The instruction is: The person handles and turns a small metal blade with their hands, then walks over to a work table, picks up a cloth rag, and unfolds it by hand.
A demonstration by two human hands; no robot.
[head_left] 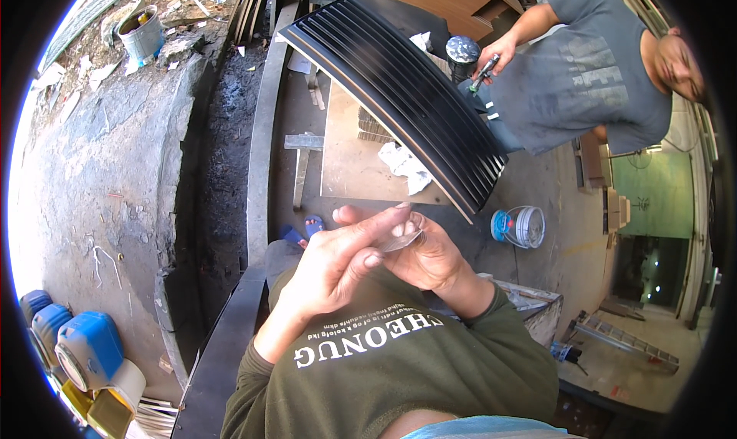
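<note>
My left hand [334, 259] and my right hand [439, 262] meet in front of my chest. Between them is a small, thin, see-through piece of plastic [398, 242]; its exact kind is unclear. The curled fingers of my right hand hold it. My left index finger stretches across toward the right fingertips, and the left thumb presses near the plastic's edge. Part of the piece is hidden by the fingers. Beyond my hands, a long black slatted panel [399, 94] rests raised above the floor.
Across the panel, a person in a grey shirt [591, 78] holds a spray gun [485, 74] near a spattered cup [462, 50]. White crumpled paper [407, 167] lies beneath. A bucket [530, 227] stands right; a ladder [626, 341] lies farther right. Blue jugs [90, 347] stand lower left.
</note>
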